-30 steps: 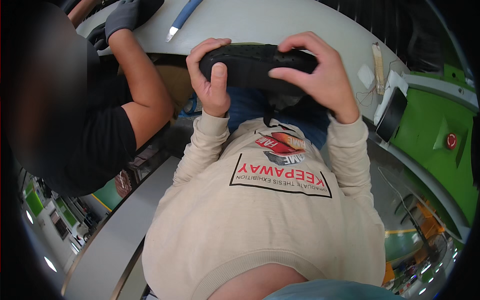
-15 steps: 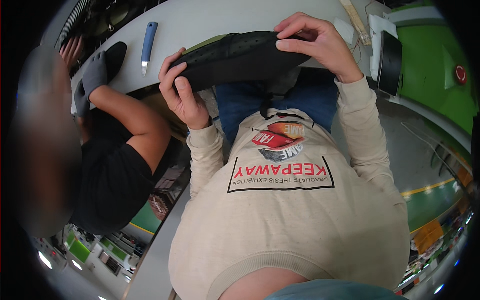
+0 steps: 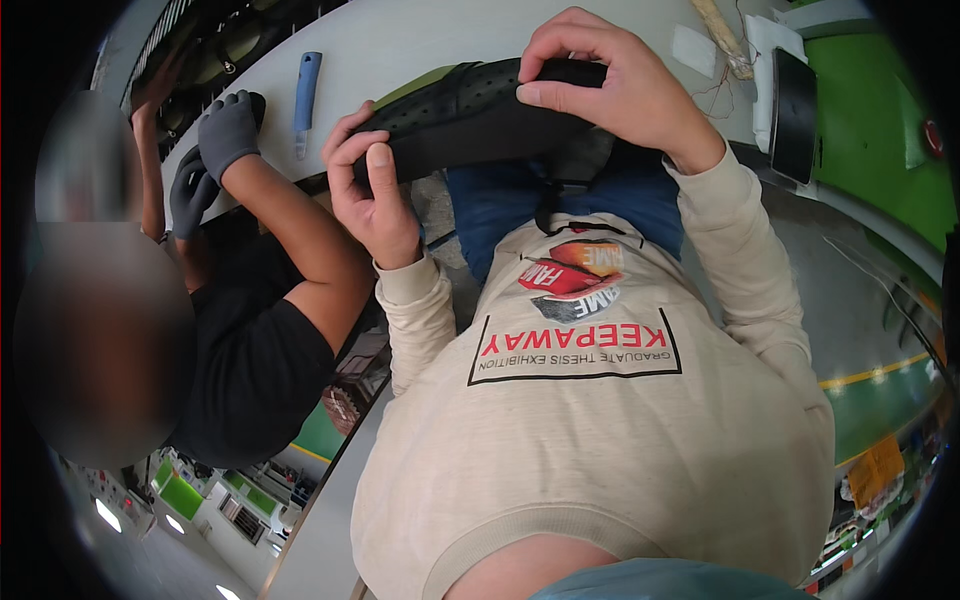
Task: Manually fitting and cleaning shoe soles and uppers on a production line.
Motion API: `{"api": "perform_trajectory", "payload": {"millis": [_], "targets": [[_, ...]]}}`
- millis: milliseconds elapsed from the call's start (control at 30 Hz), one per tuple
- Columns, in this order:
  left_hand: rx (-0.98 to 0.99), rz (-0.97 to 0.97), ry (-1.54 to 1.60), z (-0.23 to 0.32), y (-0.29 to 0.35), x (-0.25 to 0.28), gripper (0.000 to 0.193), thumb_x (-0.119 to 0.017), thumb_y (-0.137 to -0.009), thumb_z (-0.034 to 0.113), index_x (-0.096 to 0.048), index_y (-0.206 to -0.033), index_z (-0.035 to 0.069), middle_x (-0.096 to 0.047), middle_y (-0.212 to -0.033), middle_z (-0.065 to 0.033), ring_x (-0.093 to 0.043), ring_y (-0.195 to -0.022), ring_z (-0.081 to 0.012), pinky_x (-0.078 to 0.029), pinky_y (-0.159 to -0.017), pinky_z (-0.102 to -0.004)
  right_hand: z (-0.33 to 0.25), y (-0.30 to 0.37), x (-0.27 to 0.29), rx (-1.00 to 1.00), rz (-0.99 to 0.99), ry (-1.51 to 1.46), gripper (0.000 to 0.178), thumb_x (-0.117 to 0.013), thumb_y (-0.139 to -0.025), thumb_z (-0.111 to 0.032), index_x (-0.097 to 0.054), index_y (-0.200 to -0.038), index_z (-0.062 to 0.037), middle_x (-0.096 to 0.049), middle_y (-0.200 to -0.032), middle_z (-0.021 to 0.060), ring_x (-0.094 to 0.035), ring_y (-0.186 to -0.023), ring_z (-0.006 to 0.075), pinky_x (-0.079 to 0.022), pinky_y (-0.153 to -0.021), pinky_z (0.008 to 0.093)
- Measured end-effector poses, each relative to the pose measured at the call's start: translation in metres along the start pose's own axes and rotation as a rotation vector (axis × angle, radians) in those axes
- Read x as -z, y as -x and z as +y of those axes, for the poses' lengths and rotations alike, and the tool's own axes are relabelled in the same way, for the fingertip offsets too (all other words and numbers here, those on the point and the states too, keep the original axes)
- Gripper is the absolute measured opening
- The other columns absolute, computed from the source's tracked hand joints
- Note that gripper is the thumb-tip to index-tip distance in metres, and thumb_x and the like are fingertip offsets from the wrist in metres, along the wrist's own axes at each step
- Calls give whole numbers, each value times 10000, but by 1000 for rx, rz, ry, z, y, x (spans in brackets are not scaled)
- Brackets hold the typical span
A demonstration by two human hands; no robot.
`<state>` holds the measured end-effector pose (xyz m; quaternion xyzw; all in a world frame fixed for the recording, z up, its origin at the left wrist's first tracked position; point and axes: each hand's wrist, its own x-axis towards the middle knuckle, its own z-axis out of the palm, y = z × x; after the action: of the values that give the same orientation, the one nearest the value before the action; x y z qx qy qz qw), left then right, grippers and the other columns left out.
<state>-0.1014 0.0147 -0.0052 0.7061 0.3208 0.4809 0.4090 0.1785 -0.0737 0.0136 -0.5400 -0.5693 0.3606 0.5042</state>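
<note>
In front of my lap I hold up a long, curved black piece with a perforated face and an olive-green part at its far edge; it looks like a shoe insole [image 3: 460,140]. My left hand [image 3: 372,190] is closed round its left end, fingers at the far side and thumb at the near side. At the other end, my right hand [image 3: 590,85] pinches the upper edge between thumb and fingers. The piece is tilted toward me, its smooth black side facing near. A knife with a blue handle [image 3: 308,85] lies on the table, left of my hands.
The pale table [image 3: 400,40] spans the far side. At the left, a co-worker's grey-gloved hand [image 3: 228,130] rests over a dark piece. A black phone-like slab [image 3: 793,115], a white square [image 3: 693,50] and a worn wooden strip [image 3: 722,35] lie at the right, beside green equipment [image 3: 865,110].
My right hand has shifted left along the edge of the insole, and the held piece looks shorter and more bent. The co-worker's gloved hands have moved. The whole view has turned slightly.
</note>
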Motion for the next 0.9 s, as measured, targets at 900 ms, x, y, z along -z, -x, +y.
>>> {"api": "perform_trajectory", "payload": {"millis": [900], "targets": [[171,91,-16,13,-52,-19,644,-900,-888,127,-519,-1401,44,-561,-1422,-161,-590,-1253,-250,-442,-1115,-396,11,-42,-24,52,74,58,322,-906,-874,-264,-698,-1039,-82,-655,-1033,25,-641,-964,157,-545,-882,313]]}}
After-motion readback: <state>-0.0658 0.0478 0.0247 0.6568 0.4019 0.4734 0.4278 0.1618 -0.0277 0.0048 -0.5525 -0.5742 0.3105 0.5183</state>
